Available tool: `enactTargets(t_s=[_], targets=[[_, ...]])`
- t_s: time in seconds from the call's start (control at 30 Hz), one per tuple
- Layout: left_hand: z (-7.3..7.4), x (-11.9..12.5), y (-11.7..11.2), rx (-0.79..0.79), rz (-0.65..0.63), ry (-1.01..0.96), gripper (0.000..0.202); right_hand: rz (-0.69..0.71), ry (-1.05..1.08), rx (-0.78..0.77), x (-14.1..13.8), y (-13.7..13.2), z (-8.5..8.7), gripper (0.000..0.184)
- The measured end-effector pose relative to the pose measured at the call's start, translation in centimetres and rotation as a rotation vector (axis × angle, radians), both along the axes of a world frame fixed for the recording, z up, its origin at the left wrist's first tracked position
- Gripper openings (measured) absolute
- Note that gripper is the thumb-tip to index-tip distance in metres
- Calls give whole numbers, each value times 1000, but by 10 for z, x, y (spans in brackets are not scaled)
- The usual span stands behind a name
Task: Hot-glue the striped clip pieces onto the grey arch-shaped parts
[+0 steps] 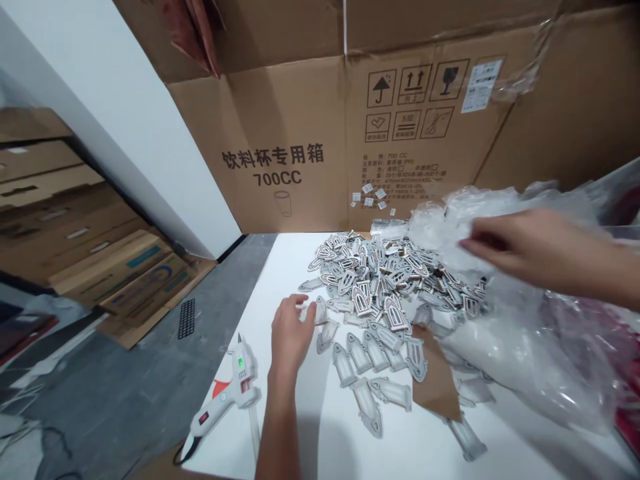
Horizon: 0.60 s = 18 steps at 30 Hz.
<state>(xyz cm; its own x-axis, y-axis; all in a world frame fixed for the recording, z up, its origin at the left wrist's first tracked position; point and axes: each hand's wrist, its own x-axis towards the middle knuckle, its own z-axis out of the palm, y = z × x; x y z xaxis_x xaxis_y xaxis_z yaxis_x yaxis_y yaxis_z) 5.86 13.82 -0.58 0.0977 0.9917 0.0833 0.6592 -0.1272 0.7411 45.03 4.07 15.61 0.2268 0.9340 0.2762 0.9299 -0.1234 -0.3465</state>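
My left hand (294, 327) hovers at the left edge of the loose pieces, thumb and fingers apart, with nothing visible in it. Beside its fingertips lies a grey pointed-arch piece (327, 335). Over the crumpled clear plastic bag (450, 210) on the right, my right hand (493, 240) is slightly blurred; its thumb and fingers are drawn together, and whatever they hold is hidden. Between the hands spreads a heap of small arched window-shaped pieces (363, 297), some with dark printed outlines. Nearer me, several translucent arched pieces (360, 353) lie flat in a loose row.
A white glue gun (239, 380) with a green display lies at the table's left edge. A brown cardboard scrap (435, 380) sits among the pieces. Behind the white table (330, 447) stands a large carton (285, 120). Small white labels (369, 201) stick to it. Flattened cartons (135, 273) lean at left.
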Motion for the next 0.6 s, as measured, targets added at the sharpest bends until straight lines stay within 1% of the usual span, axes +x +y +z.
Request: enactTargets(t_s=[0.03, 0.07, 0.1, 0.17, 0.2, 0.23, 0.3, 0.33, 0.37, 0.43, 0.5, 0.57, 0.6], targets=[[-1, 2, 13, 24, -5, 21, 23, 242, -141, -141, -25, 18, -5, 40], [-3, 4, 25, 42, -19, 38, 25, 367, -162, -180, -51, 37, -13, 32], [-4, 7, 35, 55, -39, 51, 27, 452, -167, -201, -77, 56, -23, 25], [-8, 11, 52, 72, -73, 73, 31, 591, -181, -230, -124, 91, -48, 21], [-11, 13, 58, 76, -81, 82, 33, 639, -182, -238, -144, 107, -62, 19], [-13, 14, 62, 79, -82, 91, 34, 667, -181, -243, -160, 121, -77, 18], [-19, 15, 66, 82, -65, 105, 35, 684, -181, -255, -185, 144, -107, 13], [-21, 15, 66, 82, -53, 107, 35, 671, -186, -259, -192, 153, -121, 14], [-23, 14, 66, 79, -40, 107, 36, 651, -194, -260, -197, 160, -133, 19], [-27, 10, 65, 64, -13, 98, 36, 612, -208, -258, -199, 170, -151, 28], [-29, 6, 65, 38, 14, 78, 30, 603, -212, -255, -193, 174, -160, 26], [-31, 2, 64, 6, 46, 44, 19, 616, -201, -250, -185, 176, -161, 17], [-32, 1, 64, -12, 61, 20, 14, 619, -192, -245, -180, 176, -160, 16]])
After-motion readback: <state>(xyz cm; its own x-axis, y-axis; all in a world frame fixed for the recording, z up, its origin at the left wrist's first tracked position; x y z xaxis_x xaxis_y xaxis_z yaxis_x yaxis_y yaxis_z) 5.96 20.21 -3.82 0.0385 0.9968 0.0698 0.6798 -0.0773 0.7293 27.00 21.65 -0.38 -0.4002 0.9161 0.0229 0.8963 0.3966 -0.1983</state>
